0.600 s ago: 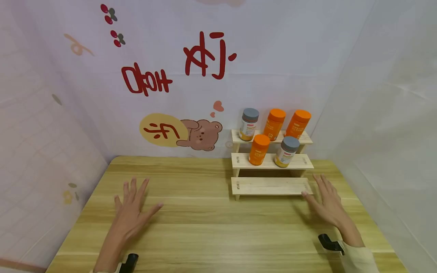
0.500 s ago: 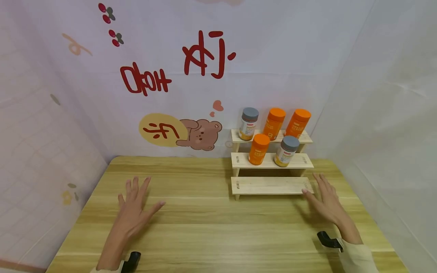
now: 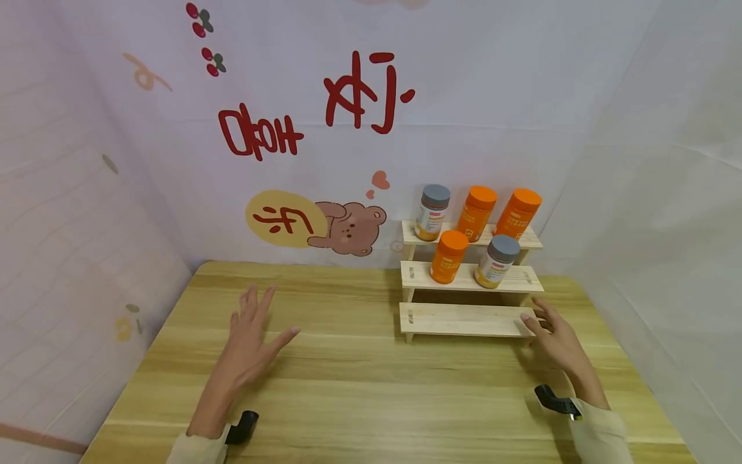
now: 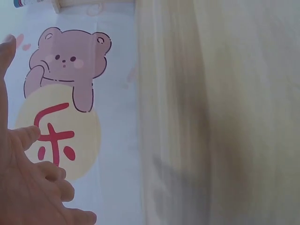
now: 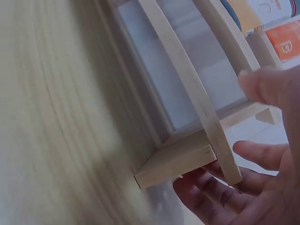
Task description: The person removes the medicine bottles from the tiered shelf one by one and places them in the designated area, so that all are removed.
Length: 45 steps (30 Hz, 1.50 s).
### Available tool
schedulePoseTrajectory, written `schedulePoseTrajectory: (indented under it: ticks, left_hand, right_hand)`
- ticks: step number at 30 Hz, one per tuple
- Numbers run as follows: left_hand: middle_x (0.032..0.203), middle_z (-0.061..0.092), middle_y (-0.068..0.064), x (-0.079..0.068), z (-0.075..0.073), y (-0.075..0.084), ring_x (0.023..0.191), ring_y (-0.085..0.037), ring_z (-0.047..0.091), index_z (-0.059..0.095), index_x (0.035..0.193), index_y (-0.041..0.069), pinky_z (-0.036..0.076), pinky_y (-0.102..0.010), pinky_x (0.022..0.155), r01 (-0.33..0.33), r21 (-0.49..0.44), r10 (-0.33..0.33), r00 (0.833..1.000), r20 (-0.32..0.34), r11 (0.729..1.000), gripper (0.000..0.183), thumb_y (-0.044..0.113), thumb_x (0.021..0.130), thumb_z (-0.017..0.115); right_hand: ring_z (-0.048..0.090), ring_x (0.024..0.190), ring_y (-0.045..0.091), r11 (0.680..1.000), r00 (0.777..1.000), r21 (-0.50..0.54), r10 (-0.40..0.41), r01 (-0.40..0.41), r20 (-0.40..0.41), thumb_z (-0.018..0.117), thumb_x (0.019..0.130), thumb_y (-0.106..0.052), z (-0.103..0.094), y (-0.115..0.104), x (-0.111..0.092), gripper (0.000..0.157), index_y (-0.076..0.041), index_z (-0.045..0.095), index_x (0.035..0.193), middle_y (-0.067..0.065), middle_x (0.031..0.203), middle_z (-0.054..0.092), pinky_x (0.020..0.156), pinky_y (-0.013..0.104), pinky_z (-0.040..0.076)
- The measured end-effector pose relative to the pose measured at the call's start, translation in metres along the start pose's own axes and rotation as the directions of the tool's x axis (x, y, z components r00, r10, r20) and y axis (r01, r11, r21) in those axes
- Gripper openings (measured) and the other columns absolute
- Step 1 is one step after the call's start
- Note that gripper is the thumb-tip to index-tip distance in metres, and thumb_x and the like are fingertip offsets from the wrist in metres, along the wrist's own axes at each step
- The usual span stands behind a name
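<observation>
A three-step wooden display stand (image 3: 464, 319) stands at the back right of the table. My right hand (image 3: 558, 343) is at the right end of its lowest step. Up close in the right wrist view, the right hand's fingers (image 5: 225, 192) curl round the step's end (image 5: 176, 166), and the thumb is raised near a higher board. My left hand (image 3: 249, 341) holds nothing, its fingers spread over the left part of the table. On the middle step stand an orange jar (image 3: 449, 258) and a grey-capped jar (image 3: 496, 261).
The top step carries another grey-capped jar (image 3: 432, 212) and two orange jars (image 3: 476, 214). The wooden table (image 3: 371, 386) meets a white printed backdrop (image 3: 493, 77) behind, with white sheets on both sides.
My left hand has moved up and to the right, fingers still spread. The right hand's fingers have bent in at the stand's end. The head view has shifted slightly.
</observation>
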<state>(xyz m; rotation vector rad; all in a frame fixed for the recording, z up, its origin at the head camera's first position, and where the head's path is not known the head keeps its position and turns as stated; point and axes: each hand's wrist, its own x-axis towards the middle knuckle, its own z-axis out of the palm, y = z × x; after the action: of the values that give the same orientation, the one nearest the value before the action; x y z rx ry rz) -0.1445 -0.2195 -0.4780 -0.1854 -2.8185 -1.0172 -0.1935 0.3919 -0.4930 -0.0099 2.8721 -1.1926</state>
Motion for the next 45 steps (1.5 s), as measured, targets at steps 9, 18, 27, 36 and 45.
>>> schedulePoseTrajectory:
  ticks: [9,18,27,36,45]
  left_hand:
    - [0.174,-0.007,-0.013,0.012,-0.002,0.016,0.160,-0.039,-0.007,0.008,0.167,0.025,0.003,-0.077,0.120,-0.023,-0.035,0.023,1.000,0.003,0.999,0.096,0.057,0.096,0.064]
    - [0.174,-0.004,-0.005,0.034,-0.001,0.037,0.161,-0.037,0.001,0.003,0.164,0.040,0.015,-0.078,0.118,-0.057,-0.088,0.057,0.998,-0.005,0.995,0.094,0.062,0.095,0.063]
    - [0.174,0.000,0.001,0.053,0.007,0.050,0.161,-0.034,0.008,0.003,0.164,0.042,0.017,-0.078,0.118,-0.055,-0.176,0.058,0.998,0.010,0.983,0.090,0.062,0.097,0.060]
    - [0.174,0.009,0.004,0.069,0.014,0.063,0.161,-0.029,0.011,0.008,0.162,0.045,0.019,-0.069,0.124,-0.085,-0.265,0.084,0.996,-0.015,0.961,0.085,0.061,0.097,0.060]
    - [0.171,0.024,0.001,0.080,0.019,0.074,0.156,-0.029,0.031,0.013,0.163,0.045,0.030,-0.064,0.122,-0.096,-0.353,0.098,0.995,-0.014,0.931,0.082,0.057,0.098,0.062]
  right_hand:
    - [0.043,0.139,0.040,0.991,0.997,0.109,0.078,-0.078,0.001,0.058,0.101,-0.054,-0.002,0.009,0.006,0.073,-0.015,0.038,0.159,0.025,0.157,0.041,0.088,0.013,0.044]
    - [0.038,0.142,0.042,0.976,0.986,0.145,0.158,-0.163,0.044,0.060,0.098,-0.058,-0.006,0.013,0.002,0.079,-0.019,0.035,0.161,0.026,0.159,0.037,0.102,0.039,0.046]
    - [0.048,0.124,0.011,0.965,0.984,0.189,0.176,-0.179,0.036,0.066,0.096,-0.055,-0.003,0.013,0.006,0.080,-0.017,0.036,0.161,0.022,0.157,0.042,0.081,0.007,0.047]
    - [0.046,0.130,0.019,0.963,0.981,0.191,0.189,-0.192,0.034,0.066,0.095,-0.056,-0.008,0.011,0.003,0.081,-0.014,0.038,0.159,0.020,0.158,0.040,0.081,0.006,0.047]
    - [0.048,0.123,0.012,0.949,0.979,0.243,0.199,-0.202,0.038,0.068,0.096,-0.051,-0.005,0.006,0.003,0.082,-0.011,0.037,0.159,0.022,0.157,0.039,0.081,0.008,0.050]
